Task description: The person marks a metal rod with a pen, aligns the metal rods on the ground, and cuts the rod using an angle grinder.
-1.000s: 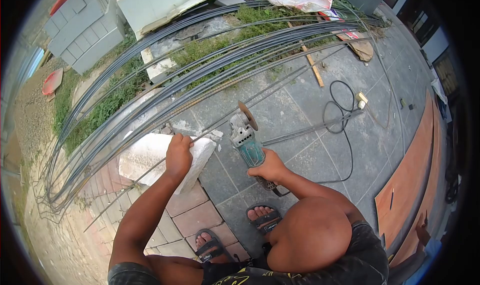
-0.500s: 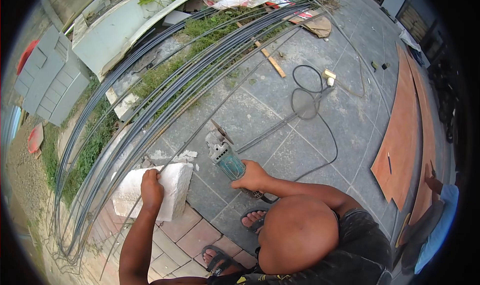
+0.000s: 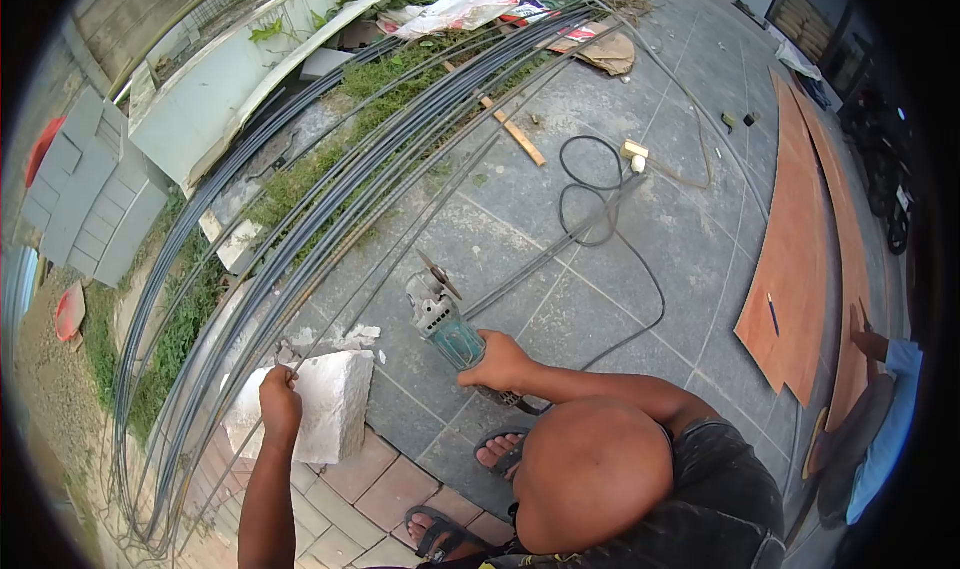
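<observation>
Head view is showing the left hand (image 3: 281, 403) pinching a thin steel rod (image 3: 303, 357) beside the white block (image 3: 335, 394), while the right hand (image 3: 502, 362) is wrapping firmly around an angle grinder (image 3: 452, 337); its disc (image 3: 440, 275) is standing apart, no cut showing.

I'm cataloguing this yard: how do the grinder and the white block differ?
The grinder is teal and grey, while the white block is off-white and rough. The grinder is held in the right hand; the block rests on the paving. The grinder carries a thin disc, whereas the block is one chunky piece. Both are in front of the person.
</observation>
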Tool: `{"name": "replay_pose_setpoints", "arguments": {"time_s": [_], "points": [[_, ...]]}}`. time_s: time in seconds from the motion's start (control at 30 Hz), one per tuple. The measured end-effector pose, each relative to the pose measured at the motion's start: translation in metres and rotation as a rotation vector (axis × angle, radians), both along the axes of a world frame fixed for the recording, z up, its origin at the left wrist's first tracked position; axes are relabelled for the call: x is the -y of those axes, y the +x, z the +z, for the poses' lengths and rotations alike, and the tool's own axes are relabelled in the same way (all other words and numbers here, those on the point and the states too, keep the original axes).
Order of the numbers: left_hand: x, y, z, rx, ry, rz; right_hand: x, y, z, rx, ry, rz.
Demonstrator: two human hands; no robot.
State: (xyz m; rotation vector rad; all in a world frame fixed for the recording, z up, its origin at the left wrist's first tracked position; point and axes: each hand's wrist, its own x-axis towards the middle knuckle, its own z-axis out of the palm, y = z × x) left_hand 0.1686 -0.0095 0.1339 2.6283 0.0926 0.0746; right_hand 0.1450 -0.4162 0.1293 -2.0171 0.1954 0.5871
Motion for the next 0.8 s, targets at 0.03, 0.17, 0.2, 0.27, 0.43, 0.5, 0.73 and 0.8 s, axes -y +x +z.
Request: {"name": "replay_pose_setpoints", "arguments": {"time_s": [0.03,0.17,0.2,0.27,0.43,0.5,0.73,0.8], "points": [[0.0,-0.003,-0.006,0.004,-0.002,-0.004,0.0,0.0,0.0,-0.004,0.009,0.005],[-0.001,-0.009,-0.016,0.052,-0.035,-0.071,0.0,-0.003,-0.001,-0.013,0.006,0.003],[-0.002,-0.009,-0.014,0.038,-0.059,-0.071,0.0,-0.004,-0.001,-0.013,0.004,-0.002],[-0.004,-0.009,-0.009,0.027,-0.084,-0.08,0.001,-0.004,-0.001,-0.002,0.0,-0.004],[-0.002,-0.012,0.006,-0.079,-0.038,-0.138,0.002,-0.003,0.005,-0.002,0.025,-0.02],[0.002,-0.012,0.015,-0.048,-0.039,-0.172,0.001,-0.002,0.005,0.001,0.035,-0.029],[0.001,-0.012,0.019,0.014,0.004,-0.172,0.002,-0.002,0.01,-0.004,0.043,-0.027],[-0.003,-0.011,0.017,0.0,0.019,-0.176,0.002,-0.003,0.008,-0.002,0.041,-0.024]]}}
